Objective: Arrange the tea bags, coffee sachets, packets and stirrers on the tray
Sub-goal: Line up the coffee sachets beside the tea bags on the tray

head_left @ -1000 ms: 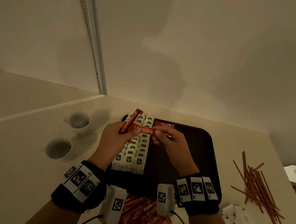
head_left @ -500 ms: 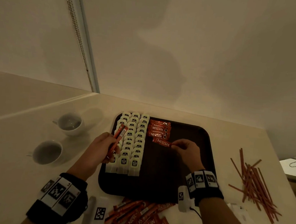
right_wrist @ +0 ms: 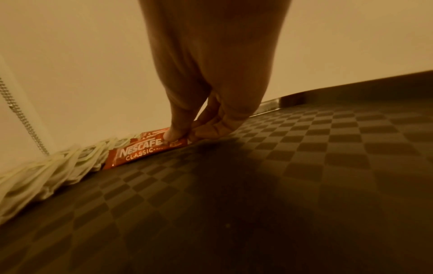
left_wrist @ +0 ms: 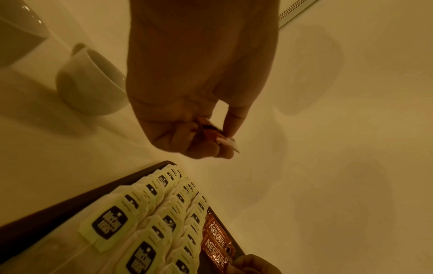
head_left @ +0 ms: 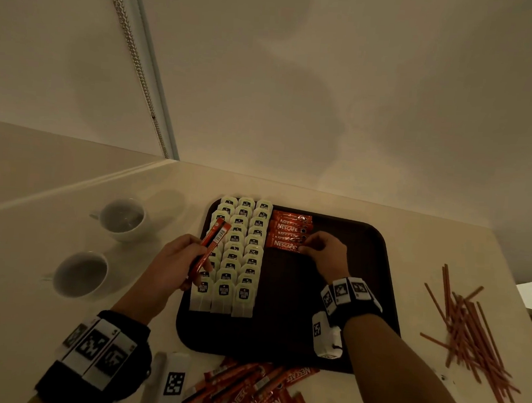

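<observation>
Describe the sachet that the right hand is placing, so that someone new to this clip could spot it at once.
Start at the dark tray, where three rows of white tea bags fill the left side. Just right of them lies a short column of red Nescafe sachets at the far end. The one meant is the nearest sachet in that column, the only one with the right hand pinching its right end.

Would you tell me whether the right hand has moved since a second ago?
Yes. The right hand went from above the tea bags down and rightwards to the sachet row.
</observation>
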A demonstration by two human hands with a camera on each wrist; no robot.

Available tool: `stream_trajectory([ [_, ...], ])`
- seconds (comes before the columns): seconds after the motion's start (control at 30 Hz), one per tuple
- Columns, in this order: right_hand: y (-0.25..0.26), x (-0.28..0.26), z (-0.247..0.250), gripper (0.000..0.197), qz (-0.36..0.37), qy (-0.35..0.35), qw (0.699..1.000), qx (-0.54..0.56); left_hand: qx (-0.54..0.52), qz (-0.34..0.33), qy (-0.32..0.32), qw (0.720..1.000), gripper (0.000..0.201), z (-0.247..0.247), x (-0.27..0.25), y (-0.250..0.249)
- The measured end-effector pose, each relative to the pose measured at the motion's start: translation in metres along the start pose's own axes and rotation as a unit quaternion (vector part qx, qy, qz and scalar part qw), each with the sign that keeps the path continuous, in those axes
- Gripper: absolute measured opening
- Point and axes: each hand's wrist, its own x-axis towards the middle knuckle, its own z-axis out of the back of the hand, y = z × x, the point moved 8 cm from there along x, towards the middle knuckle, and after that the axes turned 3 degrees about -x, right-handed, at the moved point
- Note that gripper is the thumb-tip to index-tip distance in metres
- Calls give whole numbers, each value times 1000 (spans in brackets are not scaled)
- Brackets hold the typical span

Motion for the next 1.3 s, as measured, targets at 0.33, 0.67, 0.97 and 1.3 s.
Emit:
stream_trajectory([
  [0.33, 1, 4, -2, 19, 3, -4, 1000, -17, -1, 2, 1, 1000, 15, -2, 4, -1],
  [0.67, -1, 5, -2, 24, -9, -9, 1000, -14, -1, -19, 9, 1000, 11, -5, 8, -1],
  [0.97, 120, -61, -24, 21, 104, 237, 924, 282, 84, -211, -13, 974, 16, -23, 10, -43],
  [1.3, 128, -71, 7, 24, 209, 140, 947, 198, -29, -195, -1, 980, 26, -21, 7, -52],
])
